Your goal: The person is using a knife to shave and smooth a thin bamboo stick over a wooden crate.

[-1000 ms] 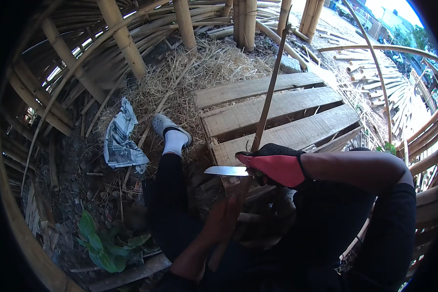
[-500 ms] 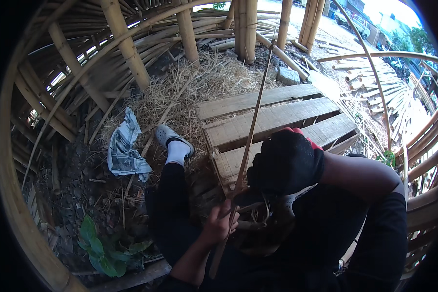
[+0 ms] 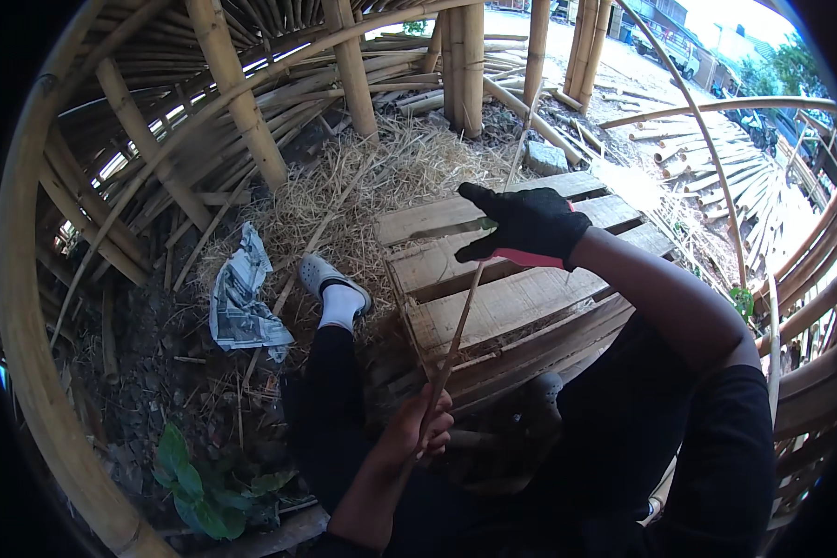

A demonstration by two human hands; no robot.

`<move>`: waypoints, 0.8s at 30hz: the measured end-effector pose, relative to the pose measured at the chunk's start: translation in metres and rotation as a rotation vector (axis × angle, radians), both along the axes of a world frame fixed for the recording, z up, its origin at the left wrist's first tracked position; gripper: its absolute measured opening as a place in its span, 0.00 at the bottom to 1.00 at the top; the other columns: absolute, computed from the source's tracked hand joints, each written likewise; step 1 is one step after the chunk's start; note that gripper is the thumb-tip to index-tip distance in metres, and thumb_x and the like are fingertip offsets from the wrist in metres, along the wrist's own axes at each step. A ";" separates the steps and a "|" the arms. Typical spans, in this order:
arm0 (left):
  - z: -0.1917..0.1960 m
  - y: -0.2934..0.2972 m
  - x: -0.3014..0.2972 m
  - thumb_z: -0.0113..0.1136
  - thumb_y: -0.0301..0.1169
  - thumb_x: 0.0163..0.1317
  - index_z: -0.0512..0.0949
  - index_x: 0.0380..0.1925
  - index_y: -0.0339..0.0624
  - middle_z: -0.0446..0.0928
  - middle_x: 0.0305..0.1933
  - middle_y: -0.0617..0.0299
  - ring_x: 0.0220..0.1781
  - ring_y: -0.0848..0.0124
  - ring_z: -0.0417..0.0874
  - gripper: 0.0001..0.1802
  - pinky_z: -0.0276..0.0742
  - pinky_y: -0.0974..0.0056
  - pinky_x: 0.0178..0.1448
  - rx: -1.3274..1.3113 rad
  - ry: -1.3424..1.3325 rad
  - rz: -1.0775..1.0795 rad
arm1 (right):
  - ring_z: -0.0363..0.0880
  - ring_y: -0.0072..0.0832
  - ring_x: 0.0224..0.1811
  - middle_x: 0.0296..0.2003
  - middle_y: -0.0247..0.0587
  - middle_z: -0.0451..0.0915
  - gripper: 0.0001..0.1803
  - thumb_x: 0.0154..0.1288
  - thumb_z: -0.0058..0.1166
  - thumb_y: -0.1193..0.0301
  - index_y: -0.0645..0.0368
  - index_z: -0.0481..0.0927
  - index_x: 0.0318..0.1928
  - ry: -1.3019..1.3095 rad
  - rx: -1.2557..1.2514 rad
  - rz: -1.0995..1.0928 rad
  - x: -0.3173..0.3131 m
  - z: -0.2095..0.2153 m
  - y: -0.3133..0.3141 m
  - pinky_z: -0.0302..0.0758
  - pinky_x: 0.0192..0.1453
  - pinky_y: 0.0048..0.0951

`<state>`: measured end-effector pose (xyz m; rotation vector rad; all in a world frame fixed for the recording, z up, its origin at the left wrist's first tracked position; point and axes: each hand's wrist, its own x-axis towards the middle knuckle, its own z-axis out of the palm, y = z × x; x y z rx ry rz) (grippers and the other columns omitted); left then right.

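crumpled newspaper (image 3: 242,302), print too small to read

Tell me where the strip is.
In the head view, the strip is near centre, slanting up and right from the left hand past the gloved right hand, before the crate.

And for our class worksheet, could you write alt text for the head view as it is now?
A person's bare left hand grips a long, thin strip slanting up toward their gloved right hand, which is spread over a slatted crate. Straw and crumpled newspaper lie on the ground, with bamboo poles behind.
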<state>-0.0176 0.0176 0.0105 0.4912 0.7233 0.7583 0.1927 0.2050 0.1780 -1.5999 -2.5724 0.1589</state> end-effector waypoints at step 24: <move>-0.017 0.000 -0.030 0.32 0.50 0.76 0.65 0.34 0.42 0.62 0.12 0.66 0.07 0.78 0.65 0.23 0.62 0.75 0.08 -0.176 -0.900 -0.232 | 0.84 0.35 0.37 0.33 0.33 0.84 0.11 0.60 0.61 0.58 0.49 0.84 0.37 -0.179 0.108 0.622 0.029 -0.044 0.017 0.79 0.40 0.35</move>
